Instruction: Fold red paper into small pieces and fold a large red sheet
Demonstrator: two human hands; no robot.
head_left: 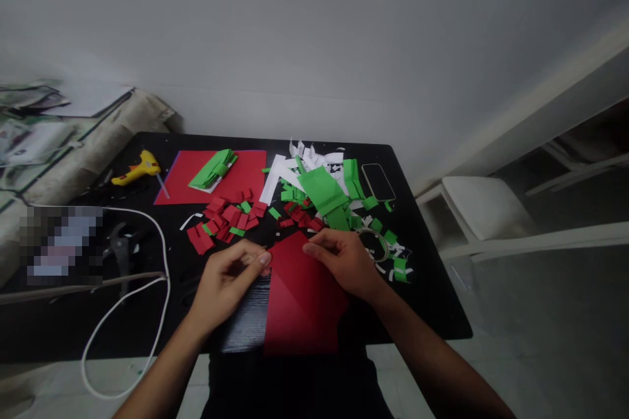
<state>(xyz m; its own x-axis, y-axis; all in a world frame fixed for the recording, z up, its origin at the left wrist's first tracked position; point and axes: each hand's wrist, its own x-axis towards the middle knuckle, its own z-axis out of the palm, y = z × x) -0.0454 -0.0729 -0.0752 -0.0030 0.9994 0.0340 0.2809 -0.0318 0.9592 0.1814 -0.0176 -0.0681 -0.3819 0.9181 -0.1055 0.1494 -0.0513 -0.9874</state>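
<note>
A sheet of red paper (304,301) lies at the near edge of the black table, between my two hands. My left hand (230,281) pinches at the sheet's upper left edge, thumb against fingers. At the upper right edge, my right hand (341,258) has its thumb and index finger closed on the paper, the other fingers curled. Just beyond the hands lie folded red paper pieces (226,219) mixed with a few green ones. A larger green paper sheet (322,188) rests on white paper strips (275,177) and scraps.
The black table (442,308) carries a yellow glue gun (140,168), red sheets (184,173) under a green paper bundle (216,169), a phone (378,182) and a tape ring (381,236). A white cable (166,255) loops at left near dark scissors (120,252). A white chair (486,206) stands right.
</note>
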